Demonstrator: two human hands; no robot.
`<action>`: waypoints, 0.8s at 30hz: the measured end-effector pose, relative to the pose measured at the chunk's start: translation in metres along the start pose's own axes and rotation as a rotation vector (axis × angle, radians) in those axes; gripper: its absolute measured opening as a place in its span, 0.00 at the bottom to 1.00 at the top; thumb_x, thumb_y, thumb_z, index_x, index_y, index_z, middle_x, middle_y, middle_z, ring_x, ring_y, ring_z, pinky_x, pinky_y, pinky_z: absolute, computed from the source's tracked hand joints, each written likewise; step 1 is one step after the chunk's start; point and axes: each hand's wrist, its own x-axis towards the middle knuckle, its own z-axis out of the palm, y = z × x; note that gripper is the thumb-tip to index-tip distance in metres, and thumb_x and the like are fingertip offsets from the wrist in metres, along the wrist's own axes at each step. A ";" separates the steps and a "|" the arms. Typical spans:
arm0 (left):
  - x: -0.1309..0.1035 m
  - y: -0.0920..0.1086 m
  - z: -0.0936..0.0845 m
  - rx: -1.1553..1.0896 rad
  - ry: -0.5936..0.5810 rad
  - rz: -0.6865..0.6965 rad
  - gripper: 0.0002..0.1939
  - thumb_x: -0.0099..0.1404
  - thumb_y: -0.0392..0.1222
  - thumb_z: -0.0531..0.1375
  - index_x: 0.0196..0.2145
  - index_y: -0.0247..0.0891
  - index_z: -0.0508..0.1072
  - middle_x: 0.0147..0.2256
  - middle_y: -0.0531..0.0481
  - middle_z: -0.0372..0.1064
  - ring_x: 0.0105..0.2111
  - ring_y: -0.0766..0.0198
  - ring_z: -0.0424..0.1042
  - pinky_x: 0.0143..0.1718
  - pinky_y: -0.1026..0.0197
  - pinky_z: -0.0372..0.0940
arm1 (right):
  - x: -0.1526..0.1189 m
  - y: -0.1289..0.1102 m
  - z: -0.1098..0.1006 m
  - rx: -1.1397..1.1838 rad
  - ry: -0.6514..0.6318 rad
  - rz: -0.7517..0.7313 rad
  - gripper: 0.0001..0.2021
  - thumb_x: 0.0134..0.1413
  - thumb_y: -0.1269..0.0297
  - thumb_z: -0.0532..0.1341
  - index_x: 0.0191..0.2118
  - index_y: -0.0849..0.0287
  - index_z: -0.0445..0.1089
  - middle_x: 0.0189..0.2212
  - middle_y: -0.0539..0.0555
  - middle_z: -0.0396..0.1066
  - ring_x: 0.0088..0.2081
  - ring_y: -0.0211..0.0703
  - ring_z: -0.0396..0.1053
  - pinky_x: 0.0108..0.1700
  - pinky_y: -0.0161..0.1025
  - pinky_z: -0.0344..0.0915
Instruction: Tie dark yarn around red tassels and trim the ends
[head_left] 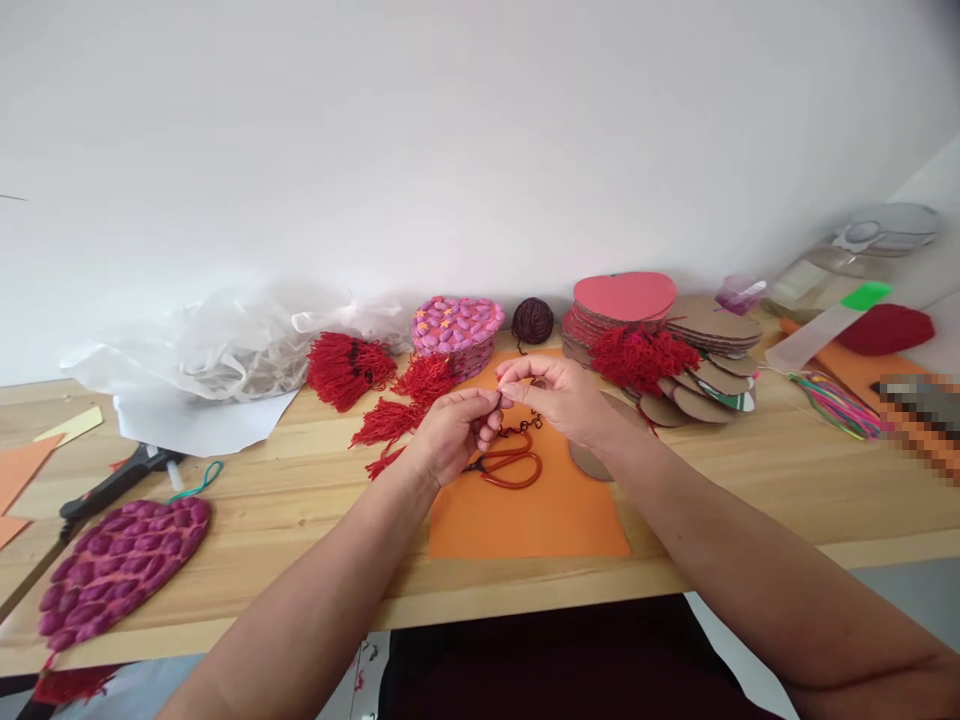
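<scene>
Over an orange sheet (540, 525), my left hand (457, 430) and my right hand (555, 395) meet with fingertips pinched together. A small bit of dark yarn shows between them. Below the fingers, a crinkled strand of dark brown yarn (531, 424) lies near the scissors. The scissors (514, 468) have orange-red handles and rest on the sheet, their blades partly hidden under my left hand. Beyond my hands sits a ball of dark brown yarn (532, 321). Red tassels (386, 420) lie to the left of my left hand. A round cardboard piece (592, 462) is partly covered by my right forearm.
At left are a purple-studded heart (127, 560), a black glue gun (124, 485) and white plastic bags (225, 345). Along the wall stand pink decorated hearts (457, 325) and stacked cardboard shapes (626, 297) with red tassels (641, 358). A clear jar (832, 275) stands at right.
</scene>
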 end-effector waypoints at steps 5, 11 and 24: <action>-0.001 -0.004 -0.003 0.034 0.006 -0.014 0.09 0.52 0.40 0.66 0.29 0.30 0.76 0.19 0.53 0.65 0.15 0.74 0.58 0.16 0.69 0.50 | -0.001 0.001 0.004 -0.016 -0.031 0.063 0.08 0.53 0.59 0.66 0.32 0.58 0.74 0.28 0.51 0.72 0.31 0.39 0.67 0.35 0.38 0.65; 0.000 -0.005 -0.004 0.036 -0.023 0.007 0.12 0.52 0.43 0.69 0.28 0.31 0.77 0.20 0.51 0.67 0.16 0.73 0.60 0.18 0.68 0.53 | -0.001 0.002 0.005 0.053 -0.013 0.108 0.10 0.53 0.57 0.67 0.31 0.58 0.71 0.26 0.49 0.70 0.28 0.37 0.66 0.33 0.37 0.63; -0.004 -0.004 -0.006 0.187 -0.100 0.192 0.16 0.56 0.50 0.69 0.31 0.32 0.78 0.22 0.52 0.68 0.18 0.73 0.62 0.21 0.67 0.55 | -0.003 -0.002 0.007 0.063 0.025 0.121 0.09 0.54 0.59 0.65 0.31 0.59 0.67 0.25 0.48 0.68 0.28 0.35 0.64 0.32 0.36 0.62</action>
